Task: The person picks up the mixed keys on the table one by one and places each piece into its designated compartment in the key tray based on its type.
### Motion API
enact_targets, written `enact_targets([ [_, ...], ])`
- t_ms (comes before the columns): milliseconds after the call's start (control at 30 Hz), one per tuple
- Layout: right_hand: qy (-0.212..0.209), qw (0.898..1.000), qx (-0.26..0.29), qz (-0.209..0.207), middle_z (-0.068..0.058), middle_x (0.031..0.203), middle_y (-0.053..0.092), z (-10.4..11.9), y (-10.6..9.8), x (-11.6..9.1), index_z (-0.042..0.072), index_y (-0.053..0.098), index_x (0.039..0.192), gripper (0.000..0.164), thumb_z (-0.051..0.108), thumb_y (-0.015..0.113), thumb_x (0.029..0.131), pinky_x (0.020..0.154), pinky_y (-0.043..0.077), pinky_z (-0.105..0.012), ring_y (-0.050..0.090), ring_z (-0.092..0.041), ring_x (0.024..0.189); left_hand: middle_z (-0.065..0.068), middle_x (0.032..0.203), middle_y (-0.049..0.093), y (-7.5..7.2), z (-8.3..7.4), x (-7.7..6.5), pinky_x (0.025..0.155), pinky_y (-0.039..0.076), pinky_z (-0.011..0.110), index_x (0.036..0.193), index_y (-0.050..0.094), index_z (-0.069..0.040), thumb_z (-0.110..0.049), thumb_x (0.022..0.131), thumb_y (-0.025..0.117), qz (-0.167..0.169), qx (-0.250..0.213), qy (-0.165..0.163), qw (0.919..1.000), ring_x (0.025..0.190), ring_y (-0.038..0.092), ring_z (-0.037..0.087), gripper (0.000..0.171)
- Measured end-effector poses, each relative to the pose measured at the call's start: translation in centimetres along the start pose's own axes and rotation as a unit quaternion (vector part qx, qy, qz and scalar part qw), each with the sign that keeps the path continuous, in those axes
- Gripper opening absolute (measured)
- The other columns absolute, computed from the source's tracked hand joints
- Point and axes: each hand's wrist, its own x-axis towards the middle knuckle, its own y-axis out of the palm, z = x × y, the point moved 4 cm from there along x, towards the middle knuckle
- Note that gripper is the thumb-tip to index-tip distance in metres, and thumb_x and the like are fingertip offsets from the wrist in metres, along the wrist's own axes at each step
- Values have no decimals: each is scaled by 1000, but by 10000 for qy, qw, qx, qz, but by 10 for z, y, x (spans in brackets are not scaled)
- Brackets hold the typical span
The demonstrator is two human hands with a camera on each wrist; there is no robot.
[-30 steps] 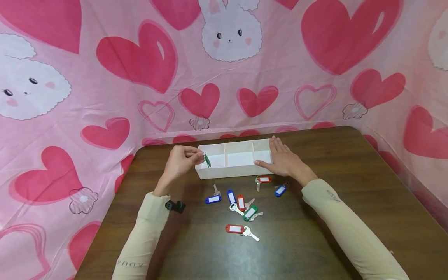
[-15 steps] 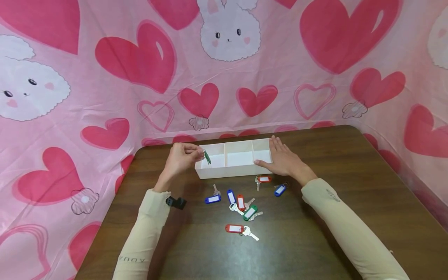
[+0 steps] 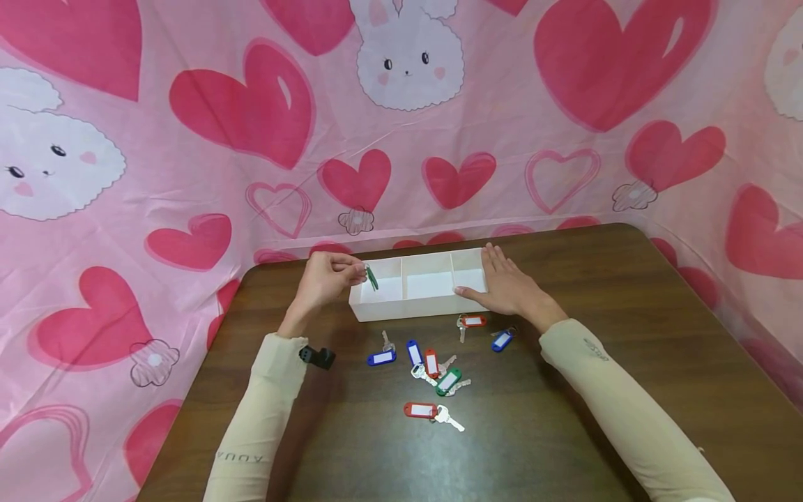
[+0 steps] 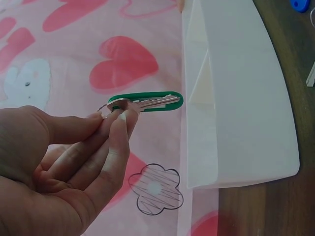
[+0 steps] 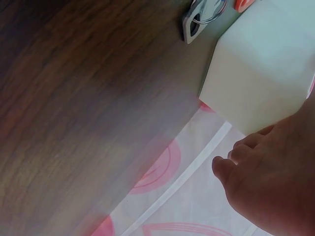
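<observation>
My left hand (image 3: 328, 281) pinches the ring end of a key with a green tag (image 4: 172, 94) between thumb and fingertips. Key and tag hang over the left compartment of a white three-compartment tray (image 3: 414, 308); the left wrist view shows the key lying against the tag. My right hand (image 3: 505, 282) rests with straight fingers over the tray's right end, its thumb at the front rim. In the right wrist view that hand (image 5: 275, 167) touches the tray's end wall (image 5: 256, 73).
In front of the tray lie several tagged keys: a red tag (image 3: 475, 321), a blue tag (image 3: 502, 341), another blue tag (image 3: 382, 358), a green tag (image 3: 448, 382) and a red tag (image 3: 420, 410) nearest me. A heart-patterned pink cloth (image 3: 251, 188) hangs behind the wooden table (image 3: 596, 293).
My left hand has risen very slightly, still holding the green-tagged key over the left compartment. The right hand and the keys on the table stay put.
</observation>
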Motion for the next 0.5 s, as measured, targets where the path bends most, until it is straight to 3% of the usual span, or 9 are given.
enact_targets([
  [200,13,10000,-3,19,-24,176,-4,0,1,0,-4,-2,166,124,87,39,92,135,11,-55,-2,-43,165,25,106,79,-2,0,3,77,66,31,108,78,6,-8,100,71,25,52,-110,9999,83,81,18,17],
  [500,36,10000,4,77,-24,177,-5,0,0,-1,-4,-3,166,125,87,39,92,135,11,-55,-3,-42,165,28,108,78,-4,0,13,91,62,48,109,76,9,-5,100,69,159,-166,-155,9996,99,79,40,18],
])
